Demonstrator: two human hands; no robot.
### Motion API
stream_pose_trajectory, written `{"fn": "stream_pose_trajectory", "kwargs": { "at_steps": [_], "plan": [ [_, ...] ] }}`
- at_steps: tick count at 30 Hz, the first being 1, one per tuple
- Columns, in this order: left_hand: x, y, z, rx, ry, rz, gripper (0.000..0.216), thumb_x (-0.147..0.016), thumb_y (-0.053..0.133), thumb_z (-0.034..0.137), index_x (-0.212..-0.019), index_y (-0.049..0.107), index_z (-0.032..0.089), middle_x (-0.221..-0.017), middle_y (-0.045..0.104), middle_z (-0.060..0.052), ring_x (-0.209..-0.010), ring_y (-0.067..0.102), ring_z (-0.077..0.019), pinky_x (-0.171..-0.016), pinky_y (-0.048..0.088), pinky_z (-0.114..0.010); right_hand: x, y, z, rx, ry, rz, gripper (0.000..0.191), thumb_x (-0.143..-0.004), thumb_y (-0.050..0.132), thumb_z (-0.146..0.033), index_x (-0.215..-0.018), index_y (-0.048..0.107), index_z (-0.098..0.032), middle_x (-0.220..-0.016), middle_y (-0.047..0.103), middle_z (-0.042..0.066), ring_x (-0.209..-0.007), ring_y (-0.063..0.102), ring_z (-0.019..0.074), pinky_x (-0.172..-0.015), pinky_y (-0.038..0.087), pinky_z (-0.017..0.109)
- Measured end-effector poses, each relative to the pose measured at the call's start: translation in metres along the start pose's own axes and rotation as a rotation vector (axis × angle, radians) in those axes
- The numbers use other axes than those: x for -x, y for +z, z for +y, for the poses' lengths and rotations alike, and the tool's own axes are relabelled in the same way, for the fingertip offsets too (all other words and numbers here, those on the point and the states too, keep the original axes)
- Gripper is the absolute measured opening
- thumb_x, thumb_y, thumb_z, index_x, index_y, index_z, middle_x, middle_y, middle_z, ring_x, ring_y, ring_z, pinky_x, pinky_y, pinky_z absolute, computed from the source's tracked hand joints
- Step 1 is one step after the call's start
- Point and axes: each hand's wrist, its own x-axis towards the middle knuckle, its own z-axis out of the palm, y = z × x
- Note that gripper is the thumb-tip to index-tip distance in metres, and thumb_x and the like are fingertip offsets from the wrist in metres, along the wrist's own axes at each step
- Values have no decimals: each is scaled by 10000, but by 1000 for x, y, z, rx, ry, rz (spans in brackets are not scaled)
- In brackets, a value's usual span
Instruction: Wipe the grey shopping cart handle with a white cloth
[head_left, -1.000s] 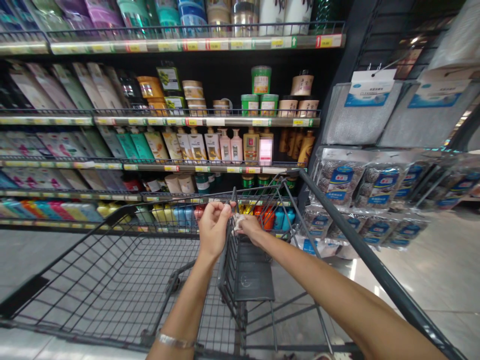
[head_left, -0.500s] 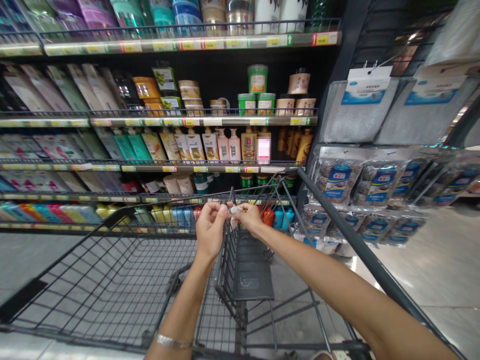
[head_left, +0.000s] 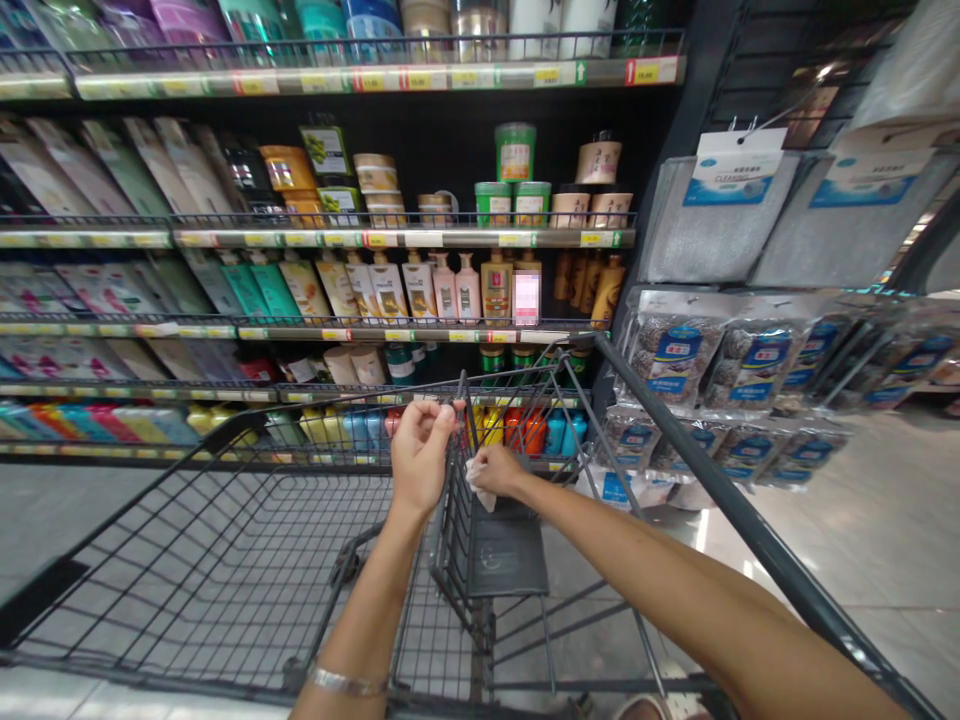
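Observation:
Above the divider of a dark wire shopping cart (head_left: pixel 247 560), my left hand (head_left: pixel 422 450) is raised with thumb and fingers pinched together. Whatever lies between those fingertips is too small to make out. Lower and to the right, my right hand (head_left: pixel 501 470) is closed on a crumpled white tissue (head_left: pixel 481 488), part of which hangs below the fingers. That hand is over the cart's grey child seat panel (head_left: pixel 510 555). A gap separates the two hands.
The cart's handle bar (head_left: pixel 705 490) slants along my right. Ahead stand shelves with pump bottles (head_left: pixel 390 290), green tubs (head_left: pixel 516 150) and other bottles. Packs of steel scrubbers (head_left: pixel 757 360) and grey cleaning cloths (head_left: pixel 724 220) hang at the right.
My right hand has drawn away from the left, downward with the white tissue, which now hangs more in view. My left hand has stayed almost in place, still pinched.

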Motion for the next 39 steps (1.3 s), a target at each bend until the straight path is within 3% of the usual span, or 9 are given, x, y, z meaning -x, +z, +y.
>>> {"fn": "stream_pose_trajectory", "kwargs": {
  "at_steps": [5,9,21,25,31,34,39],
  "plan": [
    [1,2,2,-38,24,5,314,-695,664,454,-726,475,206,-814,691,-30,-737,640,-148,-604,448,-227,2,10,7,-70,161,-39,264,-434,641,1,-445,460,-189,-373,467,-67,-419,514,107,-409,378,181],
    [0,4,2,-44,39,20,301,-692,656,447,-714,474,208,-802,686,-28,-720,628,-142,-602,435,-227,-1,8,-3,-194,272,-121,239,-446,632,9,-463,477,-172,-331,449,-65,-337,482,108,-344,410,202],
    [4,10,2,12,18,18,324,-695,669,447,-730,466,196,-825,702,-46,-665,620,-128,-585,454,-228,21,-27,-56,-522,163,-200,137,-520,512,-19,-523,498,-155,-455,503,-70,-432,489,55,-475,437,166],
    [5,15,1,33,0,14,337,-699,668,447,-748,450,195,-827,699,-40,-591,597,-99,-561,478,-224,24,-26,-55,-465,169,-163,136,-529,519,-39,-504,472,-164,-426,475,-76,-404,466,58,-447,413,174],
    [4,16,1,68,-35,44,388,-647,707,455,-763,435,204,-827,704,-61,-822,660,-187,-558,529,-242,32,-11,-35,-260,236,-60,252,-504,574,10,-600,455,-191,-414,460,-110,-364,471,79,-404,420,187],
    [4,16,2,68,-31,59,395,-635,715,455,-752,434,203,-820,706,-65,-828,666,-197,-550,539,-249,36,0,-20,-145,268,-33,280,-523,580,25,-644,456,-196,-413,428,-124,-343,450,74,-392,421,186],
    [3,16,3,88,-38,55,398,-630,723,449,-744,430,205,-801,704,-52,-801,669,-185,-544,536,-241,39,8,-1,49,301,-29,330,-550,627,29,-787,532,-180,-551,535,-81,-460,569,113,-446,466,200]
  ]
}}
